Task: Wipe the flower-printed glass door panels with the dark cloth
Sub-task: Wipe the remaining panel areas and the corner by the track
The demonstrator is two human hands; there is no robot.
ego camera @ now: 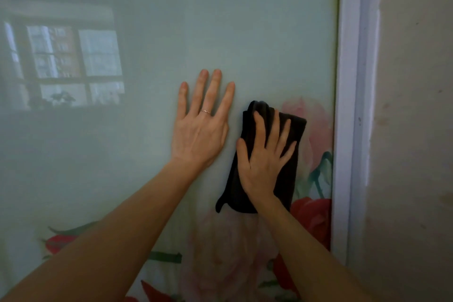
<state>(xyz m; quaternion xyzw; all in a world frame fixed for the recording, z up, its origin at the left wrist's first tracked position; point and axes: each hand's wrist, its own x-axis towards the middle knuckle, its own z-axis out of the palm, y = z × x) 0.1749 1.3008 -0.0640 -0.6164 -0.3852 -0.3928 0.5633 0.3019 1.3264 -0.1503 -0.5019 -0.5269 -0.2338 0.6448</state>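
Spread, nearly straight fingers of the right hand (263,164) press the dark cloth (290,179) flat against the glass door panel (245,32); the cloth shows past the hand at 12, 3 and 6 o'clock. At its 10 o'clock the left hand (199,135) lies flat on the glass, wearing a ring (205,111). Printed flowers (313,213) sit at 5 o'clock, a white frame (348,105) and wall (416,130) at 3, a window reflection (73,61) at 9.

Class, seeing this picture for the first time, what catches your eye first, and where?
Two bare hands in the middle: the right hand presses a dark cloth against the glass door, the left hand lies flat beside it. Printed flowers run along the bottom and right edge, and a window is reflected at upper left.
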